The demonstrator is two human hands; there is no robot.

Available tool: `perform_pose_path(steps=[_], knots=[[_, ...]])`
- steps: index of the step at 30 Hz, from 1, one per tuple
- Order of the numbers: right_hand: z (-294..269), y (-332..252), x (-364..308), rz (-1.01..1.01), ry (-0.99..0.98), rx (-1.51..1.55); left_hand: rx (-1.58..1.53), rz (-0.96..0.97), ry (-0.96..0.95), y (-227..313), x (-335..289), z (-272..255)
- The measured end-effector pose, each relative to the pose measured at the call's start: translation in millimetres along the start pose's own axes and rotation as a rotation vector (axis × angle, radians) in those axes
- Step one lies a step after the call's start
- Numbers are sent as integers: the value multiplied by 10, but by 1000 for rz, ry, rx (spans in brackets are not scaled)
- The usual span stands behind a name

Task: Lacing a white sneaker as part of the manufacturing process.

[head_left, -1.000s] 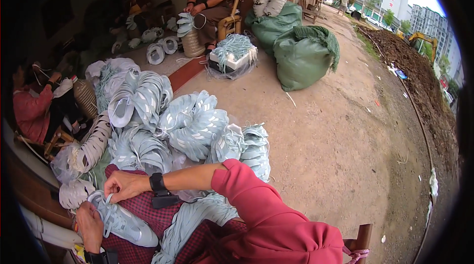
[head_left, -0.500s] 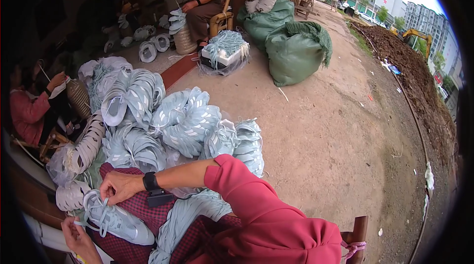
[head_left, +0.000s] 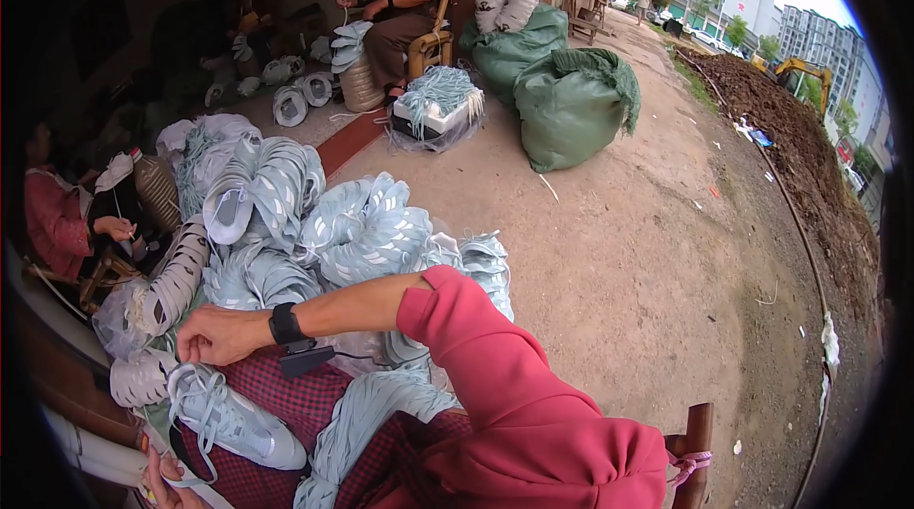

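Observation:
A light blue-grey sneaker [head_left: 252,428] lies tilted across my checked lap, its laces [head_left: 211,404] loosely threaded and looped over the front. My right hand [head_left: 224,336] is just above the collar end, fingers curled inward; whatever they pinch is hidden. Low at the left edge, my left hand [head_left: 169,482] has its fingers closed round a pale shoelace that runs down from the shoe. A thick bundle of pale blue laces [head_left: 367,419] drapes over my lap, right of the sneaker.
Rings of stacked shoe uppers [head_left: 371,228] pile up ahead of me. Beyond them are a white box of laces [head_left: 440,109] and green sacks [head_left: 576,109]. Two seated people work at the left and back. A wooden post [head_left: 698,452] stands at my right.
My right hand has risen off the sneaker's laces, up and left. My left hand has dropped lower, drawing a lace down. The person at the left has lowered a hand.

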State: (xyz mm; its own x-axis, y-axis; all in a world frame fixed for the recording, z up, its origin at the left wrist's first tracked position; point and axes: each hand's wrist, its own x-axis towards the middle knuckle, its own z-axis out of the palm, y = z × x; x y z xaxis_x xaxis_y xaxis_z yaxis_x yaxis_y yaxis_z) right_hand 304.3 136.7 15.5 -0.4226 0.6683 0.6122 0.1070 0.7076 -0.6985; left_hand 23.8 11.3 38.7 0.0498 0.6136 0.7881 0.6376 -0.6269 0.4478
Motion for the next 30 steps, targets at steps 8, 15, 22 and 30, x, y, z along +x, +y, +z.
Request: perform_pose_path(steps=[8,15,22,30], knots=[[695,-376,367,-171,-302,-197,-299,-371,36,-178,-308,177],[618,-395,338,131,-465,-150,-644,-584,123,-222,-365,411],[738,-430,393,158,-485,-188,-676,-540,214,-400,-459,626],[701,-361,359,155,-424,-184,-424,-467,209,-306,-389,646]])
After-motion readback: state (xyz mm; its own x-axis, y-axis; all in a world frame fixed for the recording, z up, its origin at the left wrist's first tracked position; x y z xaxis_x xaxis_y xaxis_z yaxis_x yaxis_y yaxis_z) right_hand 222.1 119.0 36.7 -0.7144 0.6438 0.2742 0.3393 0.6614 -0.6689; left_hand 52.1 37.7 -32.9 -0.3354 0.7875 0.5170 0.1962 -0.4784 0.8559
